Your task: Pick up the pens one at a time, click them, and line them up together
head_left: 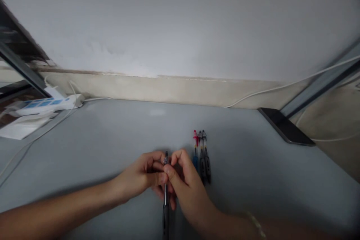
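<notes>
Both hands meet at a dark pen (165, 217), which points away from me with its narrow end up between my fingers and its thick dark grip toward the bottom edge. My left hand (144, 174) pinches the pen's shaft between thumb and fingers. From the other side my right hand (187, 183) closes thumb and finger on the upper part of the pen, near its clear and dark tip. Just right of my right hand lie several pens: one with a red end and blue grip (195, 150), and two dark pens (205, 157) beside it.
A black phone (285, 125) lies at the table's right edge. At the left stand a white power strip (47, 104) and white paper (26, 125), with a white cable (42, 135) running over the grey table (118, 131). A wall (180, 26) rises behind.
</notes>
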The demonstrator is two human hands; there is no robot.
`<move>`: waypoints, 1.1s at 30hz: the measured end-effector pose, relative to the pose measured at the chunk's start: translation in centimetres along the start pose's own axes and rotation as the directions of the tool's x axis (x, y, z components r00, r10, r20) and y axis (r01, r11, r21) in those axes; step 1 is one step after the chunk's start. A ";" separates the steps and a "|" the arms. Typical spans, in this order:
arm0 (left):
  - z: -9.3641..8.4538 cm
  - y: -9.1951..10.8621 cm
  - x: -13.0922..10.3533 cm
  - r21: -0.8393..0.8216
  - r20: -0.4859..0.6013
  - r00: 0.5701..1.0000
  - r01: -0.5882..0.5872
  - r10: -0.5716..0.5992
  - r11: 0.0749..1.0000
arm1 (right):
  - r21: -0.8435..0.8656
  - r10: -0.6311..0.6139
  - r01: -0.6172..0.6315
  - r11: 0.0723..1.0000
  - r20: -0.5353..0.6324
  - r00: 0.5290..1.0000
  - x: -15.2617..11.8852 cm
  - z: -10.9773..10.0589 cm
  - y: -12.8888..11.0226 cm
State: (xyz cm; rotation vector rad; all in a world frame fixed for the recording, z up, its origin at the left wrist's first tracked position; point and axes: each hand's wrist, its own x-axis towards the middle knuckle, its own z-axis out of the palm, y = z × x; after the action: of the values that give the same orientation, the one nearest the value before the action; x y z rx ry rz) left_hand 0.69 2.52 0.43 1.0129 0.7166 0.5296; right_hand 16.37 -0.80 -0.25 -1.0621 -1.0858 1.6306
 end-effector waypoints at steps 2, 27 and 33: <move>0.0 0.1 0.0 -0.001 0.007 1.000 -0.010 0.010 1.000 | 0.003 -0.005 0.005 1.000 -0.025 1.000 0.0 0.0 0.1; -0.3 -0.6 0.2 -0.066 0.000 0.998 -0.061 0.061 0.996 | 0.008 -0.016 0.015 1.000 0.039 0.999 0.4 -0.4 -0.5; -0.3 -0.9 0.2 -0.069 -0.006 0.997 -0.079 0.079 0.994 | -0.016 -0.042 0.043 0.999 0.030 0.999 0.3 -0.5 0.1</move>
State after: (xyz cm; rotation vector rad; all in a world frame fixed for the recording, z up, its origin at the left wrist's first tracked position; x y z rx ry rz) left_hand 0.65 2.47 -0.52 0.9782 0.6591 0.6211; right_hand 16.73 -0.48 -0.50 -1.0216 -1.1359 1.6112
